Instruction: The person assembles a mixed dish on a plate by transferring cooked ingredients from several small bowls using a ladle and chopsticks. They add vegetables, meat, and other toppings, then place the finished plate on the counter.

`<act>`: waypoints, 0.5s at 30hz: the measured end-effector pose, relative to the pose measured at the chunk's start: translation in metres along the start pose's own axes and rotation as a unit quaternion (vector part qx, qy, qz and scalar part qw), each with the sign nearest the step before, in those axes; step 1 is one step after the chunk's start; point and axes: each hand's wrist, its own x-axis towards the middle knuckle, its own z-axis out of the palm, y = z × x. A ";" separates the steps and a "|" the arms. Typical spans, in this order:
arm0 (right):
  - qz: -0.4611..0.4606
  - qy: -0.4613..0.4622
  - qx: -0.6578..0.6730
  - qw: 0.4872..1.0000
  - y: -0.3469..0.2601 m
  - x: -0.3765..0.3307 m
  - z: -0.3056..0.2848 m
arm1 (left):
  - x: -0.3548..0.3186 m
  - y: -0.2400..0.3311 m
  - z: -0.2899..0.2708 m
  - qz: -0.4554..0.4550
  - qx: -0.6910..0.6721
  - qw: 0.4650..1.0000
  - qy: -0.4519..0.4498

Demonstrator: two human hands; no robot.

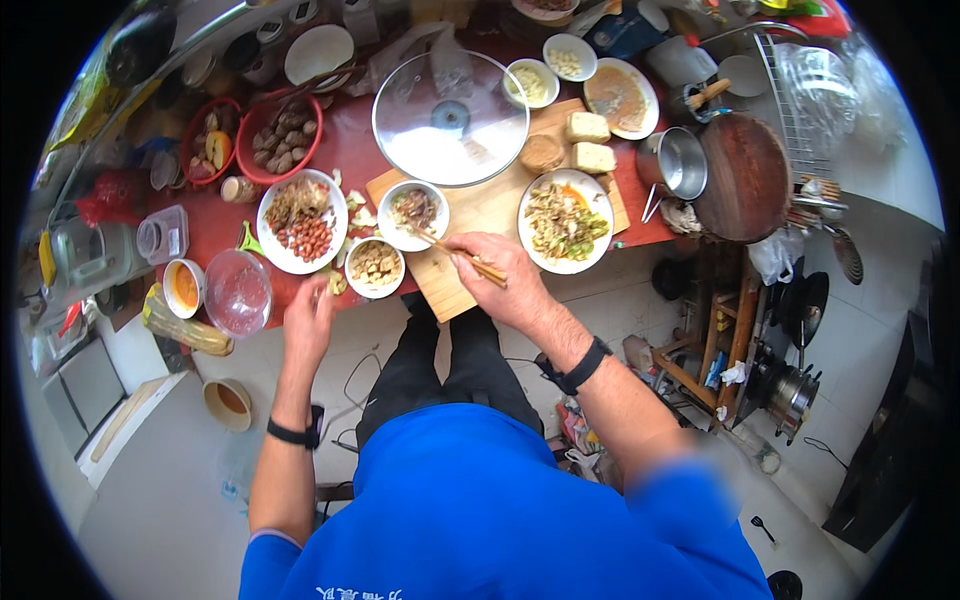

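My right hand (497, 277) is closed round a pair of wooden chopsticks (488, 270). Their tips reach into a white bowl (443, 232) of mixed shredded food. At the table's front edge, my left hand (309, 315) has its fingers bent together beside some pale peelings (336, 283); whatever they may hold is hidden. Between the hands stands a small white bowl (375, 296) of brown diced food. A white plate (264, 238) with peanuts and brown shreds lies behind my left hand. To the right of the chopsticks, another white plate (536, 264) carries chopped greens and an orange piece.
A glass lid (452, 70) lies behind the bowls, partly over a wooden board (447, 290). Tofu-like blocks (592, 158), a metal pot (680, 165) and a round chopping block (742, 180) stand right. Left are a red bowl (318, 140), a clear plastic bowl (236, 292) and a squash (180, 325).
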 end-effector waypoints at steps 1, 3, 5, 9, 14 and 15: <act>0.017 0.003 0.013 1.000 -0.004 -0.001 -0.002 | -0.012 -0.016 0.003 -0.066 -0.077 0.994 -0.034; 0.036 0.018 0.039 0.998 -0.007 -0.001 -0.005 | -0.029 -0.042 0.018 -0.095 -0.130 0.986 -0.043; 0.061 0.019 0.063 0.996 -0.009 0.002 -0.001 | -0.040 -0.062 0.025 -0.132 -0.188 0.972 -0.045; 0.128 0.012 0.050 0.990 -0.014 0.005 0.001 | -0.038 -0.070 0.045 -0.185 -0.222 0.954 -0.077; 0.088 0.001 0.016 0.996 -0.030 0.003 0.003 | -0.022 -0.043 0.066 -0.243 -0.258 0.930 -0.098; 0.088 -0.004 0.012 0.996 -0.034 0.001 0.004 | -0.019 -0.037 0.068 -0.242 -0.261 0.930 -0.094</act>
